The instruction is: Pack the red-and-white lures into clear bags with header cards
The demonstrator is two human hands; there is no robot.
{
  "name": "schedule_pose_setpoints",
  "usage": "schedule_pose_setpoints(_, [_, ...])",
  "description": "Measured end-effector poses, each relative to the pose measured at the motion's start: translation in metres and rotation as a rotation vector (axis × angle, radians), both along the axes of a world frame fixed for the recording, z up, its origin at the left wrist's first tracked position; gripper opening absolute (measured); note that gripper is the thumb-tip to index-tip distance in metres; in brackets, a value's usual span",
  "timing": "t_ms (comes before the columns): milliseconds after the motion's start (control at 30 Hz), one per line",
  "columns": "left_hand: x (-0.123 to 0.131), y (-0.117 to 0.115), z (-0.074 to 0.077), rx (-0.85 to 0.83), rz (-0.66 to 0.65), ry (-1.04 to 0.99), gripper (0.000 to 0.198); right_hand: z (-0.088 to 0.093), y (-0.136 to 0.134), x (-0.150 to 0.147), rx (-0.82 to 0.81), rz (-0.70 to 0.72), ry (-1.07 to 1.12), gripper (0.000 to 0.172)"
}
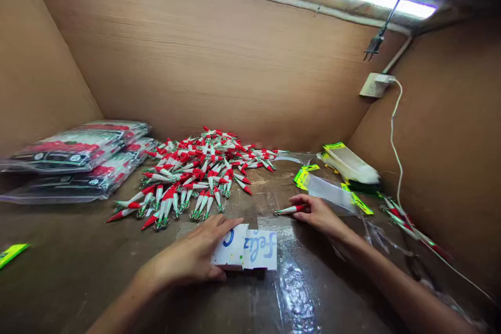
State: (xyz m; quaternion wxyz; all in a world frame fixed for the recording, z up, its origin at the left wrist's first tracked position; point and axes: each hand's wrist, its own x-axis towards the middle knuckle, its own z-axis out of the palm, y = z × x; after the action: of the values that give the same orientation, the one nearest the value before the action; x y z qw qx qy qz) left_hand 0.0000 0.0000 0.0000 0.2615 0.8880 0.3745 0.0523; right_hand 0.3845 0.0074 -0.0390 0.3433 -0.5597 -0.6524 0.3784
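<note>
My left hand (pixel 203 250) is wrapped round the left end of a small white cardboard box (pixel 231 251) with blue lettering. A printed flap (pixel 261 250) sticks out from the box's right side. In the fingers of my right hand (pixel 313 213) is a red and white squid jig (pixel 290 210), pinched at its red end, with its green-tinged hooks pointing left. Beyond my left hand lies a large heap of similar squid jigs (pixel 211 159). Just behind my right hand are clear plastic sleeves (pixel 331 193) with yellow-green header cards.
Stacked sealed packs (pixel 74 148) lie at the far left. More plastic sleeves (pixel 352 164) are piled at the back right. A white cable (pixel 395 146) runs down the right wall past a few loose jigs (pixel 405 222). A yellow-green card (pixel 13 254) lies at the left edge.
</note>
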Motion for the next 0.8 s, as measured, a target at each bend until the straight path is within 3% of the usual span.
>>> schedule_pose_setpoints(133, [0.002,0.0,0.001,0.011,-0.026,-0.027,0.104,-0.003,-0.001,0.004,-0.017,-0.092,0.148,0.034])
schedule_pose_setpoints(333, [0.006,0.001,-0.001,0.011,-0.037,-0.059,0.104,0.007,-0.009,0.003,-0.251,-0.079,0.429,0.034])
schedule_pose_setpoints(567, [0.01,-0.001,0.003,0.021,-0.021,-0.056,0.103,0.02,-0.022,-0.007,-0.19,-0.059,0.496,0.033])
schedule_pose_setpoints(700, [0.014,-0.005,0.007,0.052,-0.008,-0.065,0.101,0.029,-0.036,-0.02,-0.157,0.054,0.373,0.03])
schedule_pose_setpoints(800, [0.021,-0.01,0.009,0.097,0.014,-0.069,0.097,0.032,-0.047,-0.032,0.1,0.083,0.056,0.02])
